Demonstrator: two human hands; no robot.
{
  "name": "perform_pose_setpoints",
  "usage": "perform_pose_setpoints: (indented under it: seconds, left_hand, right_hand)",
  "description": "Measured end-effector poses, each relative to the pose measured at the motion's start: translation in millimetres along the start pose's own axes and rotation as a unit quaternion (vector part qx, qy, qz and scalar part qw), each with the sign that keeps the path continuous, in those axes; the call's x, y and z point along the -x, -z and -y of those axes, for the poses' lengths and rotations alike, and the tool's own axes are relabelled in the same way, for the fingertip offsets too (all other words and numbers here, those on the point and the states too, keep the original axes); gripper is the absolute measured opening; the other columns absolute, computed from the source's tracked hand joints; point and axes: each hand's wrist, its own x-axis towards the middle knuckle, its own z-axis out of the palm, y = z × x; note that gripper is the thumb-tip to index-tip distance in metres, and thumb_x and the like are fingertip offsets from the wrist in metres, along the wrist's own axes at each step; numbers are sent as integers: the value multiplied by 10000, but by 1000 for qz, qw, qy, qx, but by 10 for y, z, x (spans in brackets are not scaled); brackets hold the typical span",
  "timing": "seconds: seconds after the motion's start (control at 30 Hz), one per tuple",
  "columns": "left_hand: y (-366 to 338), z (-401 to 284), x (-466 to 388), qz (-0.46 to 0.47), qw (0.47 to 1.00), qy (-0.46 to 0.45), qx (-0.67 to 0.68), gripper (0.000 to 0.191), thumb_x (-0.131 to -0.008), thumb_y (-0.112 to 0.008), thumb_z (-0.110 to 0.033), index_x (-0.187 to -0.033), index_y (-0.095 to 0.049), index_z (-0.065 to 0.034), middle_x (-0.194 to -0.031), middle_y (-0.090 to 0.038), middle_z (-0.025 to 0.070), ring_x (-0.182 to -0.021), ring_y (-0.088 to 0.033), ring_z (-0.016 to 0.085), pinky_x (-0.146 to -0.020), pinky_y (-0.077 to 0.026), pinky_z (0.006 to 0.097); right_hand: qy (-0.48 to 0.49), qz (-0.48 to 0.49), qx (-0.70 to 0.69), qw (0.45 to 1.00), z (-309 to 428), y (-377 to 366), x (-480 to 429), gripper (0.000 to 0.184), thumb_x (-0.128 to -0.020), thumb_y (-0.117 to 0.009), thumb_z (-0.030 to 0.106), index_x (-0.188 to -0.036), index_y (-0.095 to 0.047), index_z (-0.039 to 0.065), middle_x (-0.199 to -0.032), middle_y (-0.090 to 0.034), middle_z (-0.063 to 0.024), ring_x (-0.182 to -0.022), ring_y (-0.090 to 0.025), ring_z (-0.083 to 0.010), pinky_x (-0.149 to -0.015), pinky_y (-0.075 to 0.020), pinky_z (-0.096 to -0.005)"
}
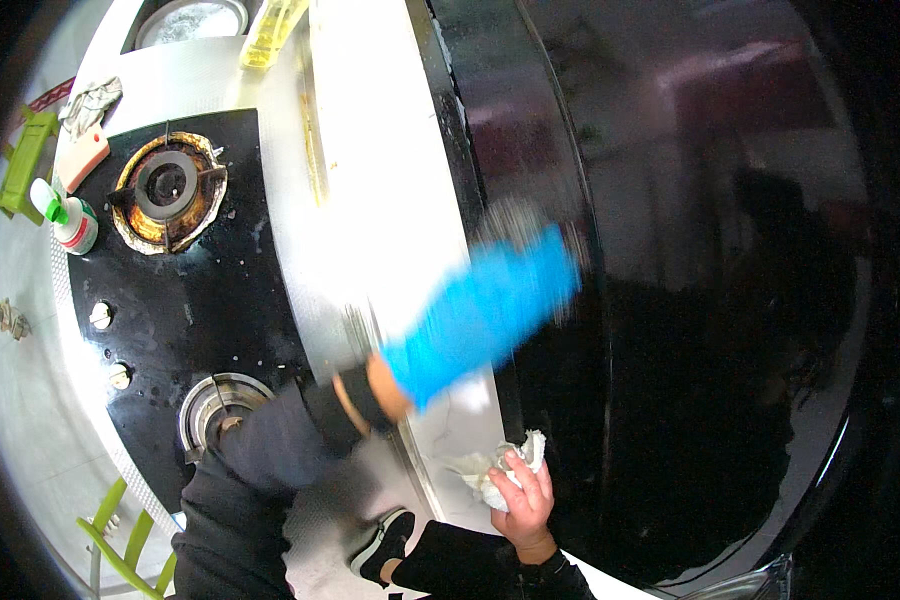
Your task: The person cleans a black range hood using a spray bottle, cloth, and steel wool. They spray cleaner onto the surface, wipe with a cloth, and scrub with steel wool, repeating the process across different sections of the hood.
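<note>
My left hand (495, 292), in a blue glove and blurred by motion, is on a grey scrubber (516, 219), seemingly metal wool, against the glossy black panel (690, 337), apparently a range hood. My bare right hand (525, 502) grips a crumpled white cloth or paper (495, 480) by the panel's lower left edge. The left sleeve passes over part of the lower burner (221, 412) of the black gas stove (187, 300). The upper burner (166, 187) is stained and ringed with foil.
A spray bottle (75, 225), a pink block (84, 157) and a rag (91, 105) lie along the stove's left side. A yellow translucent container (271, 34) and a round metal pan (191, 22) are at the top. Green chairs (26, 165) stand beyond. A black shoe (384, 546) shows below.
</note>
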Motion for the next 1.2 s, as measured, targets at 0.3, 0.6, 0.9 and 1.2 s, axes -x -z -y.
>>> perform_pose_setpoints:
  seconds: [0.3,0.6,0.9,1.2]
  left_hand:
    - [-265,1134,-707,-135,986,81,-52,483,-892,-505,-22,-1364,-548,-113,-1406,-505,194,-1135,-579,371,-931,-520,456]
    - [-91,-30,-203,-63,993,84,53,479,-753,-597,-5,-1212,-653,-130,-1294,-586,139,-1030,-603,338,-900,-526,433]
    - [763,85,433,-242,823,326,399,347,-980,-505,-37,-1307,-613,-84,-1237,-653,116,-1145,-615,210,-984,-492,330]
    - [1237,94,303,-355,788,295,408,368,-1004,-504,-71,-1364,-551,-14,-1340,-602,116,-1201,-587,191,-1062,-445,319]
  right_hand:
    - [-22,37,-8,999,18,41,-22,348,-695,-702,-48,-1032,-696,41,-1226,-614,-176,-1040,-600,-438,-906,-504,-506]
    - [8,18,6,1000,8,22,-58,560,-593,-682,-53,-1139,-692,71,-1323,-583,-177,-1184,-552,-434,-989,-498,-465]
    - [-61,-135,264,953,379,336,-35,505,-719,-645,-61,-1194,-642,110,-1295,-535,-105,-1201,-460,-329,-1051,-327,-451]
    - [-143,20,345,928,462,181,231,599,-801,-625,15,-1383,-487,2,-1443,-463,-152,-1211,-491,-375,-1024,-402,-480]
